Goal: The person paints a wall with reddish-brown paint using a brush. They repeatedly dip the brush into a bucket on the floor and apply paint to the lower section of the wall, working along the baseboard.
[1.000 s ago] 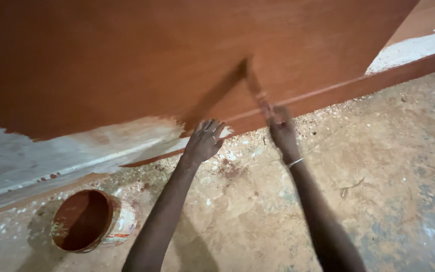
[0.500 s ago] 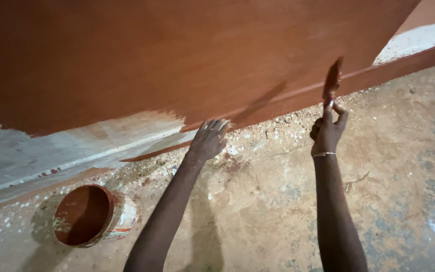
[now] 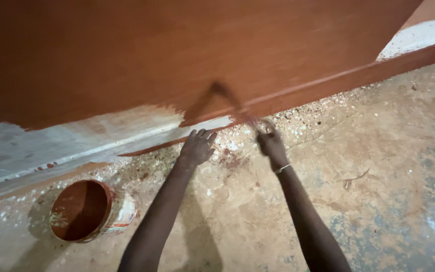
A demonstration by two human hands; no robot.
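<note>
My right hand (image 3: 271, 144) grips a paintbrush (image 3: 232, 103) whose blurred head lies against the lower part of a wall (image 3: 187, 55) painted reddish brown. A thin bracelet circles that wrist. My left hand (image 3: 197, 146) rests flat with fingers spread on the floor at the foot of the wall, just left of the brush. An unpainted whitish patch of wall (image 3: 76, 136) runs along the bottom to the left of both hands.
A paint bucket (image 3: 89, 209) with reddish-brown paint inside lies tilted on the floor at the lower left. The concrete floor (image 3: 378, 166) is stained and strewn with white flecks near the wall. A brown skirting band (image 3: 378, 70) runs to the right.
My right hand has swept the brush leftward along the wall's base, from the right side back toward my left hand. The left hand and bucket have stayed put.
</note>
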